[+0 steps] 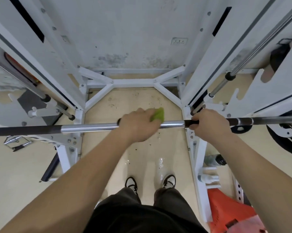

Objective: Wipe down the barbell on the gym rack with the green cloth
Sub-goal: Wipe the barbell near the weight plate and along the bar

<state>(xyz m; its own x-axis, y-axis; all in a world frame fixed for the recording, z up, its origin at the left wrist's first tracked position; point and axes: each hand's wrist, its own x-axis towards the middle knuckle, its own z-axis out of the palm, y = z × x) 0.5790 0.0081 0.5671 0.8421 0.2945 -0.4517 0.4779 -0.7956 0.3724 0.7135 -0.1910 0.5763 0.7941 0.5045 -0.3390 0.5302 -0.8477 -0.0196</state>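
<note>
The barbell (pixel 89 128) runs left to right across the white gym rack (pixel 132 81), with a shiny middle and dark grip sections towards both ends. My left hand (pixel 138 126) grips the green cloth (pixel 158 114), wrapped over the bar's shiny middle part; only a bunch of cloth shows past the fingers. My right hand (pixel 208 124) is curled round the dark grip section of the bar, a little to the right of the cloth.
White rack uprights stand on both sides, with chrome guide rods (pixel 253 52) at the right. A black weight plate (pixel 283 140) sits at the far right, an orange crate (pixel 229 214) at the lower right, and a cable handle (pixel 15 142) on the floor at the left. My feet stand below the bar.
</note>
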